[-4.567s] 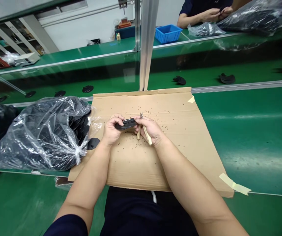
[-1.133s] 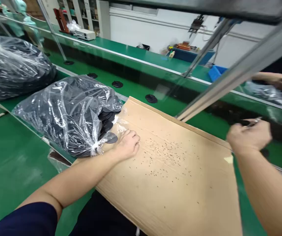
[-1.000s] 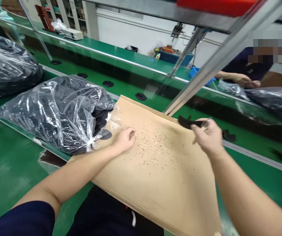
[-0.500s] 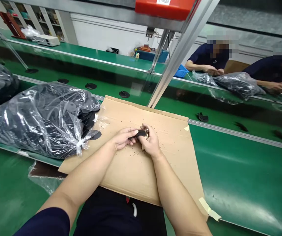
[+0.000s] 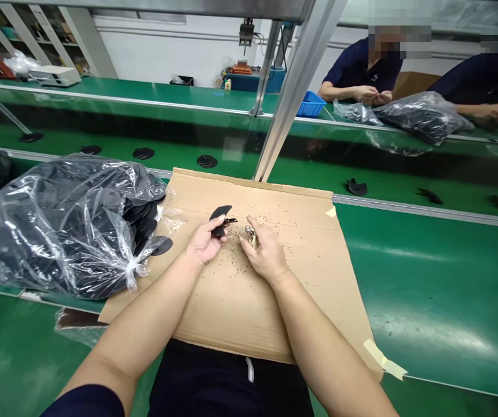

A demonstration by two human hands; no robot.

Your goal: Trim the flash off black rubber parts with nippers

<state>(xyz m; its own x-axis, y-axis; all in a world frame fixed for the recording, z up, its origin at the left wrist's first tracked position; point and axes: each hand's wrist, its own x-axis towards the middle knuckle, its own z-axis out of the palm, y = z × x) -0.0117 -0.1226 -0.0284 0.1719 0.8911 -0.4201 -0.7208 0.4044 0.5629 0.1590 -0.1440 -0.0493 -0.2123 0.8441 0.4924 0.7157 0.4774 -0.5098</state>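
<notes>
My left hand (image 5: 204, 243) pinches a flat black plastic part (image 5: 220, 218) and holds it tilted up over a sheet of cardboard (image 5: 275, 301) taped to the green bench. Just to its right, my right hand (image 5: 264, 252) is closed around small metal cutters (image 5: 249, 233), whose tips peek out near the part without touching it. Tiny black trimmings are scattered over the cardboard around both hands.
A clear plastic bag (image 5: 62, 220) stuffed with black parts lies at the left, several spilling from its mouth. Behind the cardboard a green conveyor (image 5: 405, 174) carries loose black parts. An aluminium post (image 5: 288, 92) rises behind. Two people work across the line beside a blue bin (image 5: 310, 104).
My hands have drawn slightly apart; the left now tips the black part upward. The view has shifted a little lower and to the right.
</notes>
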